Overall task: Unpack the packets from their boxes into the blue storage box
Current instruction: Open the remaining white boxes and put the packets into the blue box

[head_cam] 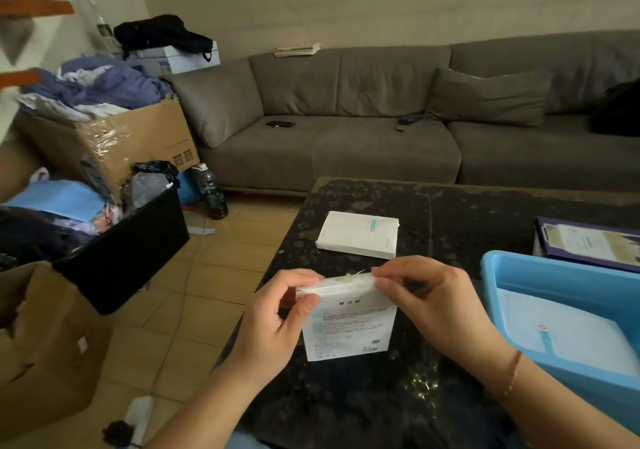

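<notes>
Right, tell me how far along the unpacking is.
Done: white packets already lie in the blue storage box. In hand: the left hand and right hand pinch the top flap of a white box held upright over the dark table, apparently opening it. Left: emptying that box, then the second white box lying flat and closed farther back.

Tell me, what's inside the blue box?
Inside the blue storage box lies a flat white packet with a small blue and red mark. Whatever is under it, or past the picture's edge, is hidden.
</notes>
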### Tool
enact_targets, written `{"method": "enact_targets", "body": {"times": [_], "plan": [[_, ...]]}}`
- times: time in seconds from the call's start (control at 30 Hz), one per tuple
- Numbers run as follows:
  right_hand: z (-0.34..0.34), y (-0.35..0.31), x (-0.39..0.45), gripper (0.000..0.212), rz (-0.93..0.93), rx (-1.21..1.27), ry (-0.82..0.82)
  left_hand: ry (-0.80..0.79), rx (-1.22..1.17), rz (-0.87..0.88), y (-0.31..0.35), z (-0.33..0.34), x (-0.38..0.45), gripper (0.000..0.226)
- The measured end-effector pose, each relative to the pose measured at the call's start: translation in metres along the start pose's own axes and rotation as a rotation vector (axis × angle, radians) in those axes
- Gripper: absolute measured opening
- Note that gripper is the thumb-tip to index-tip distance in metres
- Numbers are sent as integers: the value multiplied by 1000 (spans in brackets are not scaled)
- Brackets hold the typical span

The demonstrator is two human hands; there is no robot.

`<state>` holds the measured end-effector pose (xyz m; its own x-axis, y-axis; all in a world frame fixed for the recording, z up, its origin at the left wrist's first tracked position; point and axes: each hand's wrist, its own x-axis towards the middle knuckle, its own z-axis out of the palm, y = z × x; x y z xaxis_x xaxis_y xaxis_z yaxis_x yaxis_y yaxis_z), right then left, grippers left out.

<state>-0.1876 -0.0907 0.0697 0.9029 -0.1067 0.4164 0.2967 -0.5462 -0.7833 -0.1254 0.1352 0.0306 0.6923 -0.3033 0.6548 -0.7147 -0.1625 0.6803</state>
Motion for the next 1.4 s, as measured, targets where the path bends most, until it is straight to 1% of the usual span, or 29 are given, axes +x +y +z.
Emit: {"method": "enact_targets", "body": {"times": [0.07,0.17,0.23,0.3,0.37,0.5,0.57,0.6,0.67,0.73,0.8,0.87,1.0,1.1,1.23,1.33,1.4], "plan": [[-1,0,0,14,-10,-8,-6,-8,49,52,-3,-2,1,28],[-2,-1,0,18,-30,-76,-18,-12,139,144,-7,-2,3,26],[-3,-7,1,25,-68,-168,-21,-23,174,197,-8,-2,4,24],[-4,-14,4,35,-142,-284,-22,-51,181,223,-9,-3,6,21],[-4,-21,9,40,-189,-347,-42,-77,171,239,-8,-5,8,20],[-3,-28,15,40,-161,-332,-58,-114,180,252,-3,-8,16,22],[0,-29,15,31,-143,-329,-57,-116,191,266,1,-7,19,22],[2,-29,15,24,-128,-324,-56,-131,194,250,4,-6,21,22],[3,-28,17,11,-86,-301,-77,-201,205,147,10,-4,24,28],[2,-27,18,6,-56,-287,-105,-268,229,56,11,-1,25,38],[1,-28,20,7,-36,-280,-129,-288,235,37,10,3,24,42],[-1,-30,19,9,-36,-283,-158,-274,223,30,13,5,23,44],[-4,-32,17,10,-140,-370,-168,-235,195,30,17,7,20,38],[-4,-34,17,7,-173,-368,-149,-233,183,9,18,8,21,34],[-2,-36,19,9,-139,-427,-194,-242,185,-11,17,8,19,33],[-3,-39,21,14,-57,-309,-236,-235,183,-45,17,8,17,32],[-3,-41,21,14,-19,-267,-224,-223,192,-68,17,8,16,32]]}}
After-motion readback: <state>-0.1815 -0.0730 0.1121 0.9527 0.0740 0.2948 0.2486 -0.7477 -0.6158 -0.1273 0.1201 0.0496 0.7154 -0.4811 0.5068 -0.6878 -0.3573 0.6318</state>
